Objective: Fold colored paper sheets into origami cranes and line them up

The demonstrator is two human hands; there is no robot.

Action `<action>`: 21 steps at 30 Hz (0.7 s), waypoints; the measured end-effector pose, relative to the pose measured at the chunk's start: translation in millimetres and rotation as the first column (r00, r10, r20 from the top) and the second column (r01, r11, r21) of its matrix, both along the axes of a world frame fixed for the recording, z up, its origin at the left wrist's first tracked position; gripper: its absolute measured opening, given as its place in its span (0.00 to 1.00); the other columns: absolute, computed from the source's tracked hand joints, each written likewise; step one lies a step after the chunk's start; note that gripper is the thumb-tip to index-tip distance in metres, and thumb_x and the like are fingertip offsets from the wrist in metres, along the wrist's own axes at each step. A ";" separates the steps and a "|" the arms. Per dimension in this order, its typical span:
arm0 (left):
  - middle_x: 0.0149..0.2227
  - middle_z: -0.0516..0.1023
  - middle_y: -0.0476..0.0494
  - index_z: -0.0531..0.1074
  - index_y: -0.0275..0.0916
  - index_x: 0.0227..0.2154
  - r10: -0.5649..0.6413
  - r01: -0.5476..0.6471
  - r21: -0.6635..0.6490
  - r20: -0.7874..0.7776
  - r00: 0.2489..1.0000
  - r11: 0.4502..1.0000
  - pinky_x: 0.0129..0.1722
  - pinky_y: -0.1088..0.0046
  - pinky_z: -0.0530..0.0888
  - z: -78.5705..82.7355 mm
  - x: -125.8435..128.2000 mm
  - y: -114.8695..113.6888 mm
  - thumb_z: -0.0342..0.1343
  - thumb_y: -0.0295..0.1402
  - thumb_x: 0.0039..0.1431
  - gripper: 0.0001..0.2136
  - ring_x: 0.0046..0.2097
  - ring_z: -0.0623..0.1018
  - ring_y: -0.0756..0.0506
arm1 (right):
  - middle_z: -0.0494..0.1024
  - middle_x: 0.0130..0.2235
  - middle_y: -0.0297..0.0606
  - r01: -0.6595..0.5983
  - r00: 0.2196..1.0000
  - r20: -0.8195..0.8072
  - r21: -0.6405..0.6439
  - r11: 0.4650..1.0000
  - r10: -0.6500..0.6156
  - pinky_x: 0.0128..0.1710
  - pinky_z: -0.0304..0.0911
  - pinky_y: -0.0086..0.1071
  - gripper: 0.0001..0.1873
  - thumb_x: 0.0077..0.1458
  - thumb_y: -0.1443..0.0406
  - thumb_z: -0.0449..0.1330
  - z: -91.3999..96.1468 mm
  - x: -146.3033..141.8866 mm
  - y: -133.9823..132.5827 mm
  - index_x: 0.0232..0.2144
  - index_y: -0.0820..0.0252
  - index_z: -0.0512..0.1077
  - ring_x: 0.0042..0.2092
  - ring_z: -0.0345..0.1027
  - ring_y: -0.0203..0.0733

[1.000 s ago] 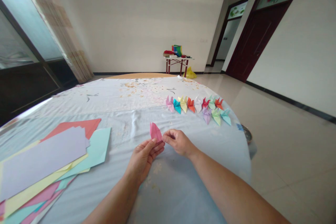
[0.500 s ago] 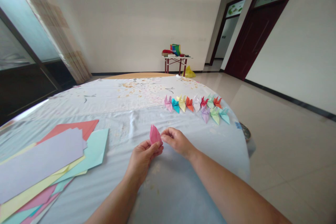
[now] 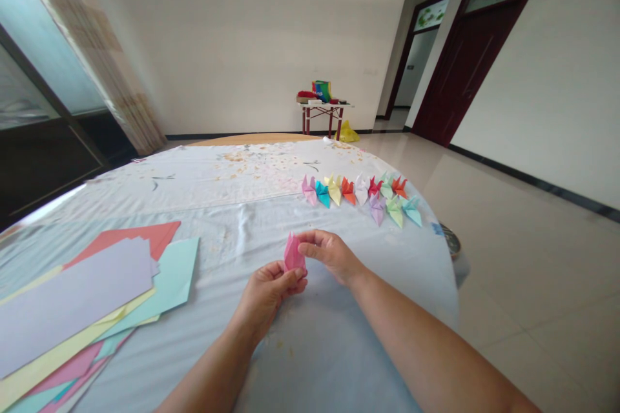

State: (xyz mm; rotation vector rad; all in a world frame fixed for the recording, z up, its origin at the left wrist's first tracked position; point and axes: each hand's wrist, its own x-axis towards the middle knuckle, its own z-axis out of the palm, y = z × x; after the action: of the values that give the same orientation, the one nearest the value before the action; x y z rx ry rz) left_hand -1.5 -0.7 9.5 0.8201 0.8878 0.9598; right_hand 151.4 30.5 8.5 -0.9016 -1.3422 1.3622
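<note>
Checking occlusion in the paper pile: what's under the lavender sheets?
Parts of a coral sheet, yellow sheets, a mint sheet and pink paper stick out from beneath the lavender sheets. Their covered parts, and anything fully hidden, can't be seen.

Illumination: moderate, diffuse daylight, entering through the window (image 3: 43, 58) at left; its upper corner is blown out to white, the panel (image 3: 43, 164) below nearly black. Floor (image 3: 513, 264) shows pale glare toward the door (image 3: 467, 71). Shadows on the desk (image 3: 349, 348) are soft. Wide-angle distortion tilts the door. Upper-right corner darkened. Pink paper (image 3: 292, 257) lacks fine detail.
</note>
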 end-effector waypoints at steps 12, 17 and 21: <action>0.22 0.75 0.48 0.73 0.33 0.23 0.031 -0.030 0.025 -0.040 0.999 0.999 0.28 0.79 0.67 -1.4 1.1 0.3 0.65 0.33 0.40 0.09 0.24 0.71 0.54 | 0.70 0.27 0.31 0.095 0.966 0.228 0.135 0.986 -0.125 0.29 0.56 0.26 0.15 0.43 0.57 0.63 0.2 3.2 0.1 0.31 0.61 0.71 0.27 0.59 0.31; 0.22 0.75 0.47 0.73 0.33 0.23 0.027 -0.025 0.032 -0.094 0.995 0.999 0.26 0.80 0.66 -0.3 2.9 -1.6 0.65 0.34 0.39 0.10 0.24 0.71 0.54 | 0.72 0.31 0.34 -0.007 0.966 0.256 0.155 0.988 -0.033 0.35 0.59 0.28 0.12 0.49 0.58 0.59 4.7 5.1 -1.3 0.31 0.61 0.74 0.33 0.64 0.35; 0.24 0.74 0.48 0.73 0.34 0.24 0.007 -0.004 0.029 -0.112 0.994 1.000 0.29 0.79 0.67 -0.7 2.8 -1.5 0.65 0.35 0.38 0.11 0.25 0.70 0.54 | 0.72 0.30 0.33 -0.032 0.981 0.195 0.138 0.990 0.005 0.36 0.59 0.29 0.11 0.48 0.59 0.60 2.9 6.8 -0.1 0.29 0.62 0.74 0.34 0.65 0.35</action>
State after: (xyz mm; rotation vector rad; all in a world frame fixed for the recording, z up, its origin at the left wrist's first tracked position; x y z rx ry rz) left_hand 1.3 -2.2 8.7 0.9032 0.9750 0.9407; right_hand 158.1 30.4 11.4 -0.9462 -1.5786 1.1999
